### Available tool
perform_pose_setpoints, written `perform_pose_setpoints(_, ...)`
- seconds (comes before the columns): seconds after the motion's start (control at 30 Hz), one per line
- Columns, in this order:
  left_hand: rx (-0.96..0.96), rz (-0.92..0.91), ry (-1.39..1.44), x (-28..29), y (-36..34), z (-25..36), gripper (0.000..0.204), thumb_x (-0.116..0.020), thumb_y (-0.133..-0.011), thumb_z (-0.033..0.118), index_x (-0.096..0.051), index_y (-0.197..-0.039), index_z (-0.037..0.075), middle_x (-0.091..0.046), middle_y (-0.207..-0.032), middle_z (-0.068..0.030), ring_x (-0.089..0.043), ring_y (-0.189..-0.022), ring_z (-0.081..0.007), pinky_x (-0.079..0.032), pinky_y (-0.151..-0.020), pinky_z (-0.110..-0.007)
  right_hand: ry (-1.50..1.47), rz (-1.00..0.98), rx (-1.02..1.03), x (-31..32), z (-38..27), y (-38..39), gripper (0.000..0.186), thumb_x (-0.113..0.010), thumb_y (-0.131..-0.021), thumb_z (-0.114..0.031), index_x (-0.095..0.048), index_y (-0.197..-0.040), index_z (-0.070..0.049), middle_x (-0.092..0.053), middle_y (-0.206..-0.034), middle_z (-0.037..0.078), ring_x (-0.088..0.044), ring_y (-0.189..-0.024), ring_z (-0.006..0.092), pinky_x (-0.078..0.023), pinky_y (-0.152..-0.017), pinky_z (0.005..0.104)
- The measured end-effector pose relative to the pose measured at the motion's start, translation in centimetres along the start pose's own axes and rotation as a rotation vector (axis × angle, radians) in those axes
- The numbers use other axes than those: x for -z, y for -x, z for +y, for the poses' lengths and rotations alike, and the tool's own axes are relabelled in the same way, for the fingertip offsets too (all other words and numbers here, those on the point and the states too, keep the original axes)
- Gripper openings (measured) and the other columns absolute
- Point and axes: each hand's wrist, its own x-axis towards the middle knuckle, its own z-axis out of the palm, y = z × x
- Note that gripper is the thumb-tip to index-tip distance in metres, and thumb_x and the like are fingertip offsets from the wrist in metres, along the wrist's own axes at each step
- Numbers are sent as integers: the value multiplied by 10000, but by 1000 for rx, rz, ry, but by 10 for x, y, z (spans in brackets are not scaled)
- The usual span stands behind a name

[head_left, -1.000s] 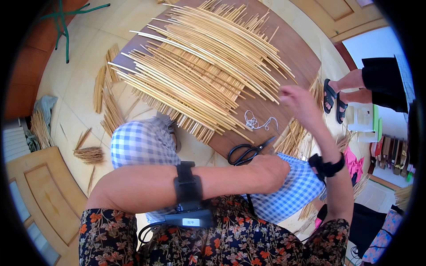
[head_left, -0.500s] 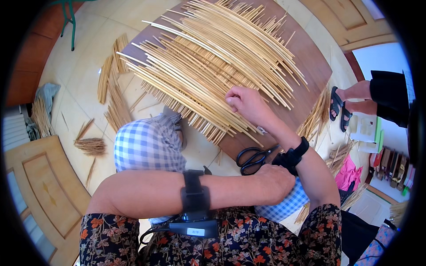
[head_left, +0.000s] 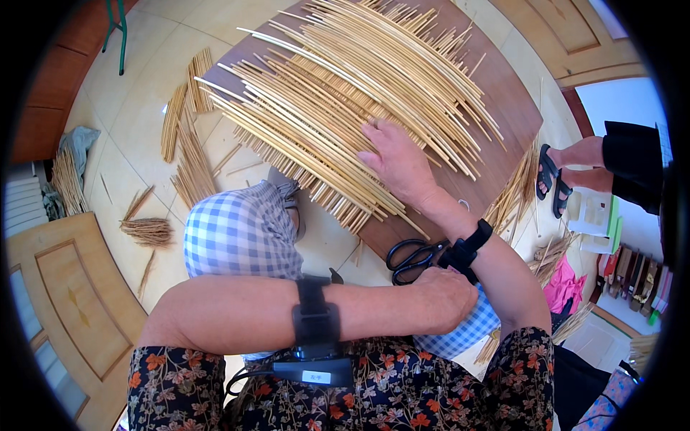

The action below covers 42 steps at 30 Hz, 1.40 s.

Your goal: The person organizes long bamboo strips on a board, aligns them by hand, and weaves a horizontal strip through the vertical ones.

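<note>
Long pale straw-coloured stalks [head_left: 309, 136] lie side by side in layers, crossing over a brown table. My right hand [head_left: 399, 161] rests over their right part, fingers stretched forward and thumb apart, touching the stalks. My left forearm crosses low in front of me. At its end my left hand [head_left: 447, 293] is curled closed above my checked-cloth knee; what is inside its fingers, if anything, is hidden. Just beyond it lie black-handled scissors [head_left: 410, 260] at the table's near edge, their blades partly hidden by my right wrist strap [head_left: 467, 248].
The brown table [head_left: 496, 154] shows bare wood at its right side. Bundles of stalks [head_left: 188, 158] and a small brush-like bundle [head_left: 147, 231] lie on the tiled floor at left. A person's sandalled feet [head_left: 553, 179] stand at right, near a pink cloth [head_left: 564, 287].
My right hand has opened from a curled shape, its fingers now reaching forward over the stalks. The left hand stays in place. The whole view has shifted slightly.
</note>
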Motion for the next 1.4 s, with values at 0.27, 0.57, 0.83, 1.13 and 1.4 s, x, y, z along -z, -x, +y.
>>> perform_pose_setpoints(0.27, -3, -36, -25, 4, 1, 3, 212, -514, -817, 112, -661, -915, -5, -674, -910, -230, -673, -880, -350, -530, -756, -433, 418, 77, 98, -10, 33, -16, 761, -513, -894, -489, -320, -1417, 29, -357, -1463, 200, -283, -1390, 324, -220, -1138, 441)
perform_pose_setpoints(0.57, 14, -55, -23, 6, 3, 3, 196, -537, -800, 94, -663, -916, 0, -678, -932, -224, -675, -900, -338, -529, -776, -417, 509, 42, 64, -19, 43, -21, 762, -421, -925, -530, -299, -1430, 28, -303, -1496, 196, -239, -1411, 316, -195, -1150, 435)
perform_pose_setpoints(0.83, 22, -65, -42, 10, 4, 7, 185, -573, -778, 81, -676, -911, 5, -686, -931, -206, -680, -895, -328, -541, -747, -407, 451, 99, 65, -5, 41, -32, 752, -415, -930, -529, -289, -1439, 12, -289, -1498, 208, -248, -1403, 338, -210, -1141, 451)
perform_pose_setpoints(1.13, 34, -42, -59, 8, 4, 8, 166, -592, -760, 78, -699, -871, 17, -695, -895, -189, -686, -879, -312, -545, -731, -404, 491, 214, -75, -9, 71, -94, 733, -386, -952, -507, -269, -1440, 27, -262, -1507, 217, -228, -1407, 351, -187, -1143, 468)
perform_pose_setpoints(1.4, 53, -27, -35, 6, 7, 5, 168, -604, -757, 72, -710, -879, 26, -700, -909, -172, -686, -893, -299, -542, -739, -393, 466, 227, -27, -32, 67, -89, 726, -377, -959, -503, -260, -1443, 26, -241, -1512, 224, -212, -1410, 359, -168, -1144, 484)
